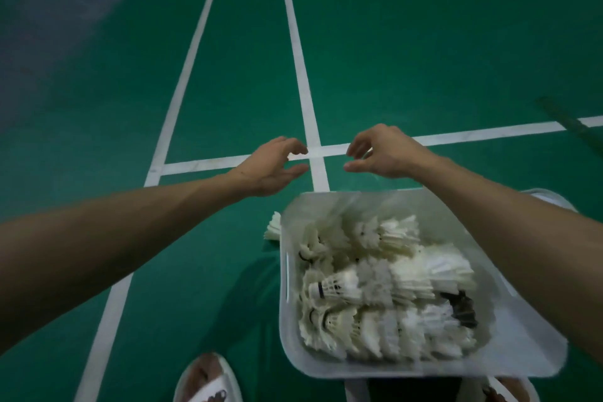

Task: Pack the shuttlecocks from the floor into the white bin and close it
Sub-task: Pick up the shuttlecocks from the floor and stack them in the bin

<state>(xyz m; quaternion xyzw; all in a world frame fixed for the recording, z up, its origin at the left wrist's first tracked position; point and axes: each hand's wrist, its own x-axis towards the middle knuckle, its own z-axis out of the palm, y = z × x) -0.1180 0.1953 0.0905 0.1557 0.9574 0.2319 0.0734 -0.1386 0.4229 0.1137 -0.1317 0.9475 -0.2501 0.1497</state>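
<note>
Head view shows the left hand (274,166) and the right hand (381,153) held out over the green floor (424,42). The fingers (295,144) of each hand are a bit curled and apart from the thumb, and they hold nothing. Under the fingers there are only white lines (202,163); I see nothing to pick up there.

The white bin (391,365) sits back from the fingers, closer to the person, under the right arm. It is nearly full of shuttlecocks (385,284). One small stack (273,227) lies on the floor just beside the bin, below the left fingers and closer to the body.

I think that stack is the next thing to get. The left hand is closest, so it should pull back and go down to it. Hold the stack softly around its sides, because feathers bend easily. Lay it flat on top of the others so the bin can shut. I cannot see a lid for sure
</note>
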